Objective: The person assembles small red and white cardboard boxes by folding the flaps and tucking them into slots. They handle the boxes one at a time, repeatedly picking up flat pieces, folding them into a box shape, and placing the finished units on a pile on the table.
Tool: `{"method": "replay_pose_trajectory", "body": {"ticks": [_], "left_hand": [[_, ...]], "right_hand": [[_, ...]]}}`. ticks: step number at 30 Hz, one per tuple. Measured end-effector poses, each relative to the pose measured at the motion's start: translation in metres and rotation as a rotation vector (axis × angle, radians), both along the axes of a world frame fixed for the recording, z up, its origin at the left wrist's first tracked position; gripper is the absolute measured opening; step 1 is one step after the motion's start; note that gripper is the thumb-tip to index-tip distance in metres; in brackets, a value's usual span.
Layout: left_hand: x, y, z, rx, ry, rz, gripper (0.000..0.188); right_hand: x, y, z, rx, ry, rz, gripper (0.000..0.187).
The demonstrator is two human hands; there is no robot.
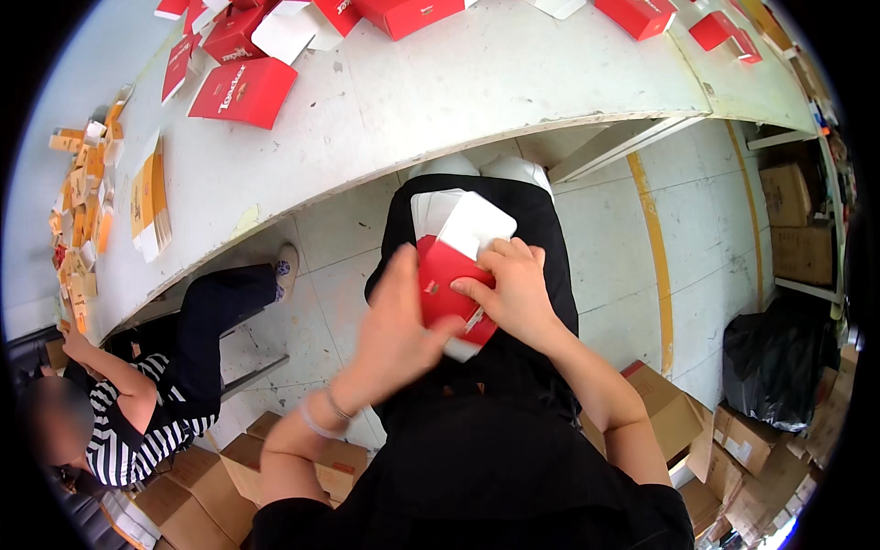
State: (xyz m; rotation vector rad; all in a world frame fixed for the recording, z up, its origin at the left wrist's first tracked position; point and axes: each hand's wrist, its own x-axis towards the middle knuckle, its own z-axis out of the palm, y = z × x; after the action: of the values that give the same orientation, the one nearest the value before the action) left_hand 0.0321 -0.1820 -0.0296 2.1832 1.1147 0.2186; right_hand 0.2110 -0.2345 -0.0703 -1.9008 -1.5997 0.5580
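Observation:
On my lap, over black clothing, lie folding cartons, red with white flaps. My right hand [518,289] grips the top red carton [442,295] at its right side, thumb on the red face and fingers curled around its edge. A white flap [477,223] sticks up from its far end. More white flaps [431,213] show behind it to the left, so several flat cartons may be stacked there. My left hand [390,316] is beside the carton's left edge, slightly blurred, fingers stretched out and thumb spread over the near part. Whether it touches the carton I cannot tell.
Ahead stands a white table [367,119] bearing red boxes [246,92] and a stack of flat yellow cartons [149,202]. To the left a person in a striped top [151,422] sits near a pile of small yellow boxes [87,197]. Cardboard boxes [660,412] and a black bag [770,362] stand right.

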Motion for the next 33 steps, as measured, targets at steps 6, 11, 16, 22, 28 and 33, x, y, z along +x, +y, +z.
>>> {"method": "replay_pose_trajectory", "body": {"ticks": [6, 11, 16, 22, 28, 33], "left_hand": [[0.016, -0.021, -0.011, 0.033, -0.242, -0.052, 0.1], [0.021, -0.007, 0.012, -0.472, -0.982, 0.145, 0.101], [0.018, -0.005, -0.002, -0.589, -0.874, -0.007, 0.077], [0.011, 0.012, 0.004, -0.251, -0.699, -0.222, 0.06], [0.004, 0.022, 0.006, -0.213, -0.511, -0.239, 0.072], [0.006, 0.017, 0.003, -0.279, -0.517, -0.218, 0.092]], "right_hand": [[0.017, 0.0, 0.078, 0.296, 0.195, 0.234, 0.024], [0.026, -0.005, 0.079, 0.654, 0.072, 0.011, 0.044], [0.017, -0.024, 0.057, 0.527, 0.249, 0.14, 0.031], [0.011, -0.003, 0.067, 0.756, 0.69, -0.256, 0.033], [0.038, -0.018, 0.086, -0.073, 0.947, 0.143, 0.042], [0.029, -0.02, 0.072, 0.14, 0.614, 0.119, 0.037]]}}
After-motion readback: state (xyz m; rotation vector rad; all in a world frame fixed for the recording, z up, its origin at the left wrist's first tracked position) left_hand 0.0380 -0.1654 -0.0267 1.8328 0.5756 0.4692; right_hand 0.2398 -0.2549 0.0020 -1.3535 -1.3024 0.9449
